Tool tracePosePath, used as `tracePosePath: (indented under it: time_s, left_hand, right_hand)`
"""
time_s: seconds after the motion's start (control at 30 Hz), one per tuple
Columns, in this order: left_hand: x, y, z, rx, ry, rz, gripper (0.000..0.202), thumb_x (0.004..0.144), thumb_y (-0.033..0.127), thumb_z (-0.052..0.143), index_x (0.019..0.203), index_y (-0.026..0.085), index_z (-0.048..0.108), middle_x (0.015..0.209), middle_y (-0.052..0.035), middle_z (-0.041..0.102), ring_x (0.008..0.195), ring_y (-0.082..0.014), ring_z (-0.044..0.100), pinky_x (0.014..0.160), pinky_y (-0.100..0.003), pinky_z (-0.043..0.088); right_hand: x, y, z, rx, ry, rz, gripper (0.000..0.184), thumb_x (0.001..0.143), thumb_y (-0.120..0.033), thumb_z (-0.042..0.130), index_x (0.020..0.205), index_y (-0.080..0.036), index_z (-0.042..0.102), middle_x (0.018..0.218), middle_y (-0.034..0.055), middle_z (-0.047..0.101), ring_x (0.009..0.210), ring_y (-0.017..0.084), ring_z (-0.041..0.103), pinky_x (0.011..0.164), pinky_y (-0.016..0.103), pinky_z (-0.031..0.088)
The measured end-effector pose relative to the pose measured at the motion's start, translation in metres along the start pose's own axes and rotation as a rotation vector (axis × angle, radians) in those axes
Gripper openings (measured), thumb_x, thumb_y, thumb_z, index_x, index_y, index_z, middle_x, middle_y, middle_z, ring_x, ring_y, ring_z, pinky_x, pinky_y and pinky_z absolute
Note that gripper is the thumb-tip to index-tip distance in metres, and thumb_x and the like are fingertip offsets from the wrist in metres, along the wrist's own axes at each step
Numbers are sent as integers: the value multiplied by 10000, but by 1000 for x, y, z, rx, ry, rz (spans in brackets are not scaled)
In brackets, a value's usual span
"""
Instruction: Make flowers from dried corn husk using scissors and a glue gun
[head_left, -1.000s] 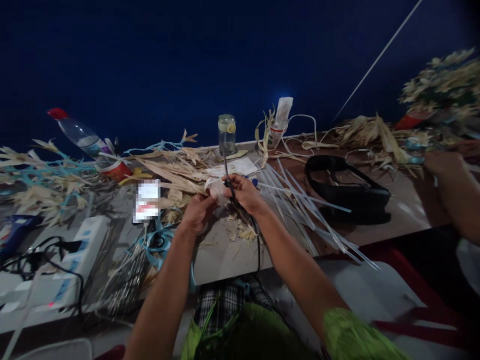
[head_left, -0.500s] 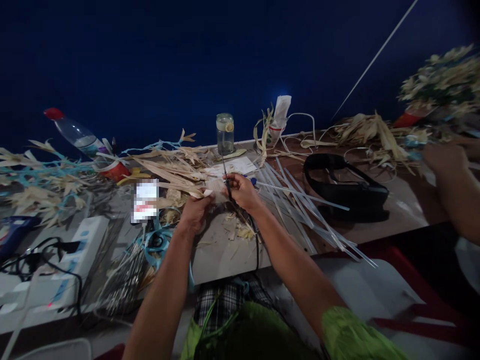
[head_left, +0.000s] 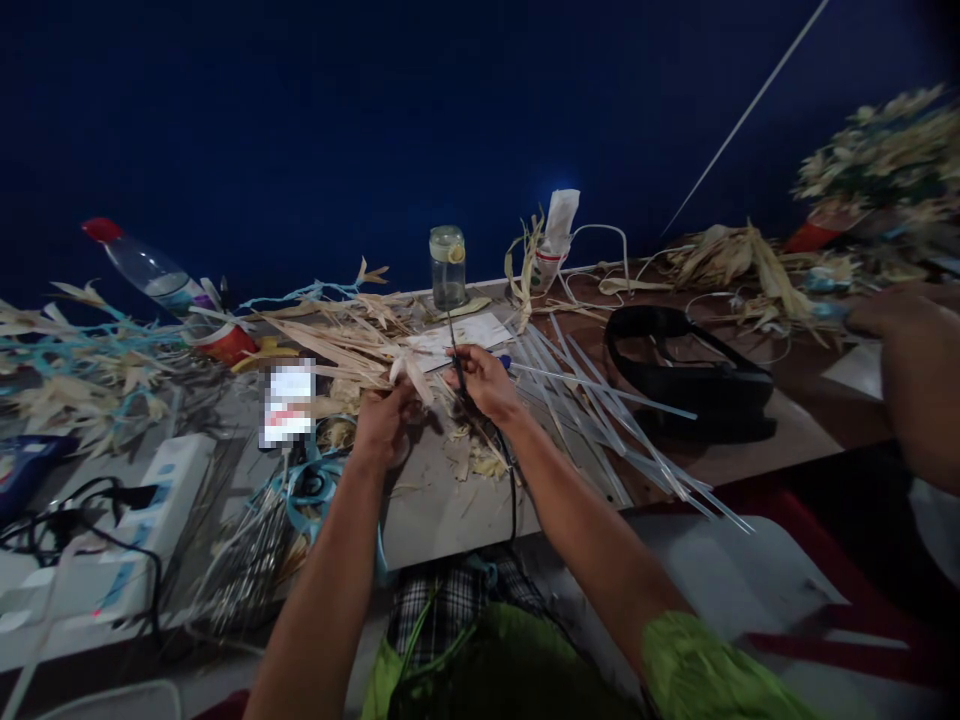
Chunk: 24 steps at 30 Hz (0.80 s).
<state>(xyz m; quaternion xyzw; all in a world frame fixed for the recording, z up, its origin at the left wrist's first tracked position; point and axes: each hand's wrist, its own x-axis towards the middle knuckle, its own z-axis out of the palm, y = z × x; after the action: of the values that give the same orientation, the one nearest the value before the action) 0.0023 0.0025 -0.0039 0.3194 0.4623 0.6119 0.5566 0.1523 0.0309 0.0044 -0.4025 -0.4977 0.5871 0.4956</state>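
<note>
The left hand (head_left: 384, 424) pinches a husk (head_left: 412, 372); the right hand (head_left: 486, 383) grips a dark tool (head_left: 459, 374). The bottle (head_left: 141, 264) label (head_left: 178, 294), far left, is illegible.

One lidded jar (head_left: 448, 272), one red-topped bottle (head_left: 154, 276), seemingly one pair of scissors (head_left: 457, 364)

Worktop (head_left: 442, 525) periphery: sundry items noted.
White power strip (head_left: 178, 480), left: black plug (head_left: 137, 496) fitted, red indicator (head_left: 97, 612) lit. Lidded clear jar (head_left: 448, 285) upright near dark blue wall (head_left: 360, 130). Red-topped bottle (head_left: 150, 275) tilted. Black strapped item (head_left: 720, 398) lies right.
</note>
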Motion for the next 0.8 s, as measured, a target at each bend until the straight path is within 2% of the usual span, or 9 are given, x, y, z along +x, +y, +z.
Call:
tracePosePath:
  time_s: [0.13,0.23,0.33,0.43,0.6,0.8]
  left_hand:
    - [3,3,-3,-90,79,36,231,560,214,739,661,129,549,461,76,445,359,-11,341,415,-165,370]
    - [3,6,-1,-136,142,60,266,534,210,751,665,131,533,490,77,480,355,-4,344,463,-184,419]
    - [1,8,1,-150,180,55,297,513,224,763,633,137,507,466,90,454,345,-6,346,483,-195,436]
    - [2,7,0,-144,205,73,302,524,247,761,605,143,489,430,104,394,336,-8,340,458,-186,411]
    - [8,5,-6,-165,252,98,322,536,289,759,649,157,488,449,111,401,321,-4,322,434,-183,398]
    - [8,10,-5,-136,343,90,313,550,288,740,617,159,462,398,105,389,317,-14,339,443,-173,429]
  right_hand:
    - [-6,-6,1,-14,-81,70,476,543,-409,721,914,-169,543,643,-45,493,597,91,483,566,222,393]
    - [-9,-3,7,-92,-126,86,462,568,-411,711,925,-168,546,680,-32,528,636,101,508,584,224,417]
    - [-11,4,12,-169,-150,45,460,600,-390,697,967,-164,535,728,-16,553,659,101,515,592,219,420]
    - [-13,10,12,-318,-162,-36,438,643,-364,668,1007,-162,533,706,-21,537,602,89,473,553,212,385]
    - [-12,10,-2,-546,-225,-77,349,666,-367,649,944,-167,584,657,-25,519,582,92,445,530,209,346]
    - [-11,-8,-29,-435,-451,96,393,688,-406,640,962,-131,582,649,-5,559,579,99,499,530,210,369]
